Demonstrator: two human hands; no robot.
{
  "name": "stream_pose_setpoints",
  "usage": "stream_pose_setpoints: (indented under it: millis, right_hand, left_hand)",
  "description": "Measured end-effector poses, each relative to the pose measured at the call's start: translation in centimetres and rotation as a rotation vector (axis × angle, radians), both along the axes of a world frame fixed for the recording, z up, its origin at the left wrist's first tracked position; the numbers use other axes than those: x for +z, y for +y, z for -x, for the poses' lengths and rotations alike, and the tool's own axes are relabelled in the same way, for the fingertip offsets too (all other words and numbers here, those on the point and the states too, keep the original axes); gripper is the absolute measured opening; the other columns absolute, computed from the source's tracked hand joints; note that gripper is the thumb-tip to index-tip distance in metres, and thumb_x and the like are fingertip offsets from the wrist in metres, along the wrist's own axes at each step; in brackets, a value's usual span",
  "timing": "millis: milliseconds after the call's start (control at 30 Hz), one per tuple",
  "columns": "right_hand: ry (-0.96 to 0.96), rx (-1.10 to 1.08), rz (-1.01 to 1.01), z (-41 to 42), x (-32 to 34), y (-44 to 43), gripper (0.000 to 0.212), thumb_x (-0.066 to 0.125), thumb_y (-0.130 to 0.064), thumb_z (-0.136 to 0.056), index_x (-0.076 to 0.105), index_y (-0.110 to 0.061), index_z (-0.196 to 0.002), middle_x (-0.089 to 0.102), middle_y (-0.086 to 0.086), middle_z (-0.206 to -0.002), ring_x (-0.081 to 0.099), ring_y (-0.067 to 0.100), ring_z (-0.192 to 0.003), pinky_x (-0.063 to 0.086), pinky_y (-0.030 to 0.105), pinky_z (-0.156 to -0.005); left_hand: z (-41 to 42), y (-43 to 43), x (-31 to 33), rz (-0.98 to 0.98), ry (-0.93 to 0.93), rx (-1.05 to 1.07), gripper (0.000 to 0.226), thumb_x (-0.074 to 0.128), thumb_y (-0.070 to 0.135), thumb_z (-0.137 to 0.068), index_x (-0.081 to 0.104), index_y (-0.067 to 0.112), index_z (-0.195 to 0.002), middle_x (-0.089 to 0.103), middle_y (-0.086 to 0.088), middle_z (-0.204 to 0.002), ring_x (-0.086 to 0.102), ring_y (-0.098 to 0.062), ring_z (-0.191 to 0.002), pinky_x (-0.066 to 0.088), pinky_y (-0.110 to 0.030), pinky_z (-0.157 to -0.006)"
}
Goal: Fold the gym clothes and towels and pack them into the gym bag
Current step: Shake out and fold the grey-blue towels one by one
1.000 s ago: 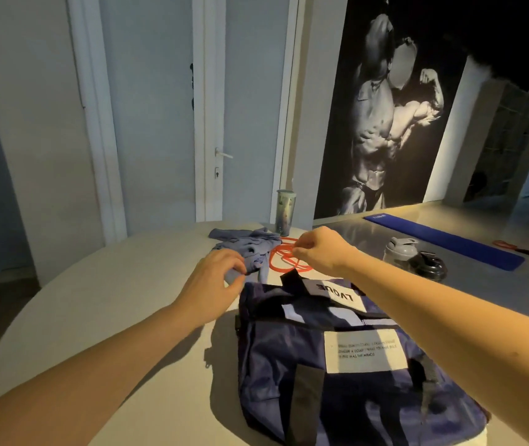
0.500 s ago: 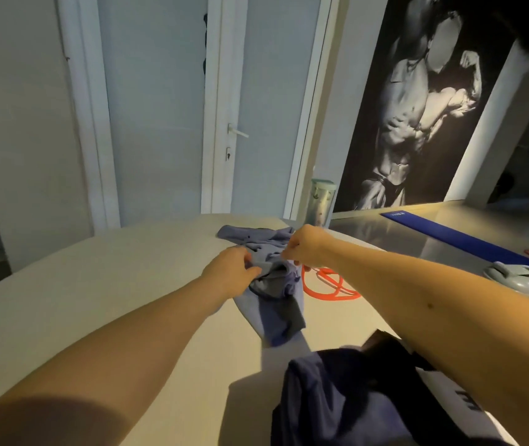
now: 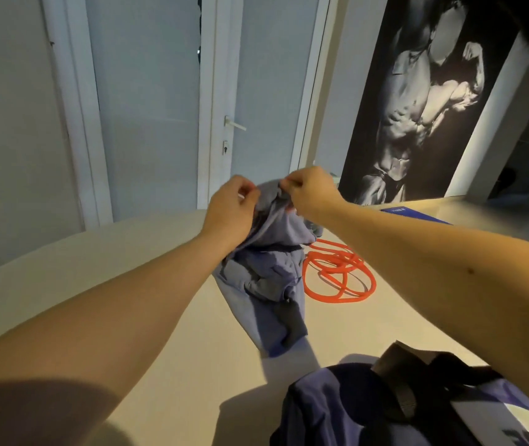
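On my left the pale table (image 3: 102, 275) curves away towards a white door (image 3: 272, 91) in the far wall, its handle (image 3: 234, 124) level. My left hand (image 3: 231, 210) is raised over the far middle of the table, fingers curled and pinching the top edge of a blue-grey gym garment (image 3: 256, 304). The cloth hangs from that pinch in a bunched, crumpled mass, and its lower end trails towards me and lies on the tabletop. Just to the right, my right hand (image 3: 313, 196) pinches the same top edge between thumb and curled fingers, so both hands hold the garment up close together, nearly touching.

Right of the garment, an orange cord (image 3: 330, 260) lies in loose loops on the table (band or rope, I can't tell from here), its left side just beside the hanging cloth.

Near me at lower right sits the navy gym bag (image 3: 337, 410), only partly in frame, with a dark strap (image 3: 398, 378) across its top and my right forearm passing above it. The garment is outside the bag, well short of it.

On the far right wall hangs a black-and-white poster (image 3: 417, 107) of a muscular torso, and a blue mat (image 3: 414, 215) shows below it.
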State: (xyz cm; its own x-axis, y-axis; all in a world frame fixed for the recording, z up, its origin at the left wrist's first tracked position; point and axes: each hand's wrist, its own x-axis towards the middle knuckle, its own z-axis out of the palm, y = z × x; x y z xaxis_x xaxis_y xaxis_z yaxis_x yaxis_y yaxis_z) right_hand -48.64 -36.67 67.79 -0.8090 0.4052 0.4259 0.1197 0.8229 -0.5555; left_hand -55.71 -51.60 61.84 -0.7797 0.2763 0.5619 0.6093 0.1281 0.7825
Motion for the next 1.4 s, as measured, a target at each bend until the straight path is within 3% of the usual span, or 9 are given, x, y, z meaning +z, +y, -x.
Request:
stream_pose_setpoints:
  millis: [100, 267, 400, 533, 667, 800, 967, 1100, 1400]
  right_hand:
    - [0.190, 0.115, 0.135, -0.1, 2.0, -0.7, 0.019, 0.059, -0.020, -0.102, 0.075, -0.011, -0.100, 0.074, 0.009, -0.095, 0.073, 0.026, -0.084, 0.063, 0.042, -0.078]
    - [0.360, 0.313, 0.611, -0.8, 5.9, -3.0, 0.018, 0.053, -0.013, -0.104, 0.068, -0.014, -0.094, 0.071, 0.012, -0.102, 0.072, 0.026, -0.094, 0.063, 0.032, -0.072]
    - [0.309, 0.357, 0.928, -0.5, 6.8, -3.7, 0.016, 0.055, -0.014, -0.103, 0.065, -0.005, -0.111, 0.073, 0.018, -0.106, 0.075, 0.031, -0.094, 0.063, 0.044, -0.082]
    - [0.138, 0.047, 1.130, 0.0, 3.9, -3.9, 0.014, 0.059, -0.011, -0.101, 0.062, -0.002, -0.110, 0.072, 0.020, -0.108, 0.073, 0.031, -0.092, 0.062, 0.035, -0.053]
    - [-0.138, 0.002, 0.731, 0.8, -0.7, -3.3, 0.025, 0.057, -0.005, -0.099, 0.062, 0.006, -0.121, 0.071, 0.020, -0.103, 0.067, 0.020, -0.070, 0.061, 0.028, -0.064]
    - [-0.377, 0.046, 0.612, 0.7, -1.8, -5.2, 0.029, 0.064, -0.001, -0.093, 0.061, 0.005, -0.121, 0.069, 0.016, -0.095, 0.070, 0.024, -0.079, 0.061, 0.039, -0.086]
    - [-0.234, 0.272, 0.692, -0.9, 0.8, -8.8, 0.050, 0.073, 0.001, -0.088, 0.057, -0.007, -0.134, 0.065, 0.013, -0.126, 0.072, 0.026, -0.095, 0.062, 0.031, -0.072]
    - [-0.109, 0.446, 0.462, -3.7, 5.6, -12.6, 0.063, 0.076, -0.010, -0.088, 0.051, -0.016, -0.145, 0.059, 0.000, -0.139, 0.066, 0.015, -0.104, 0.059, 0.023, -0.074]
    - [-0.012, 0.474, 0.384, -14.7, 15.7, -21.1, 0.022, 0.070, -0.021, -0.095, 0.072, -0.005, -0.110, 0.071, 0.007, -0.086, 0.067, 0.011, -0.065, 0.060, 0.019, -0.062]
  left_hand:
    - [0.4, -0.2, 2.0, -0.062, 0.000, -0.055, 0.026, 0.066, 0.035, -0.095, 0.055, 0.022, -0.115, 0.062, 0.001, -0.113, 0.063, -0.012, -0.096, 0.053, -0.023, -0.082]
    - [0.3, -1.6, 3.2, 0.128, 0.107, 0.079, 0.084, 0.079, 0.040, -0.083, 0.034, 0.019, -0.151, 0.037, -0.006, -0.150, 0.035, -0.021, -0.134, 0.035, -0.035, -0.111]
    - [0.9, -3.6, 3.6, 0.015, 0.060, 0.063, 0.052, 0.069, 0.036, -0.093, 0.048, 0.020, -0.137, 0.053, -0.004, -0.133, 0.057, -0.022, -0.117, 0.050, -0.033, -0.100]
    - [1.8, -5.9, 1.6, 0.060, -0.062, 0.082, 0.021, 0.067, 0.030, -0.096, 0.057, 0.017, -0.110, 0.062, 0.005, -0.100, 0.060, -0.015, -0.093, 0.040, -0.013, -0.069]
    - [2.9, -7.9, -1.8, 0.349, -0.083, 0.110, 0.021, 0.067, 0.035, -0.095, 0.057, 0.019, -0.086, 0.063, 0.000, -0.083, 0.061, -0.020, -0.081, 0.043, -0.026, -0.063]
    - [2.8, -9.5, -2.6, 0.440, -0.056, 0.227, 0.023, 0.060, 0.038, -0.099, 0.056, 0.018, -0.090, 0.064, -0.005, -0.088, 0.061, -0.025, -0.082, 0.051, -0.040, -0.074]
    - [0.8, -10.6, 3.0, 0.298, -0.033, 0.237, 0.023, 0.054, 0.035, -0.103, 0.057, 0.013, -0.104, 0.060, -0.001, -0.089, 0.059, -0.020, -0.084, 0.044, -0.032, -0.077]
    - [-2.9, -13.7, 10.0, 0.304, 0.056, 0.144, 0.025, 0.055, 0.039, -0.103, 0.061, 0.015, -0.104, 0.061, 0.004, -0.090, 0.058, -0.011, -0.082, 0.044, -0.029, -0.078]
    - [-14.2, -22.8, 21.5, 0.317, 0.184, 0.062, 0.020, 0.067, 0.039, -0.095, 0.065, 0.020, -0.089, 0.069, 0.001, -0.091, 0.066, -0.017, -0.089, 0.048, -0.028, -0.076]
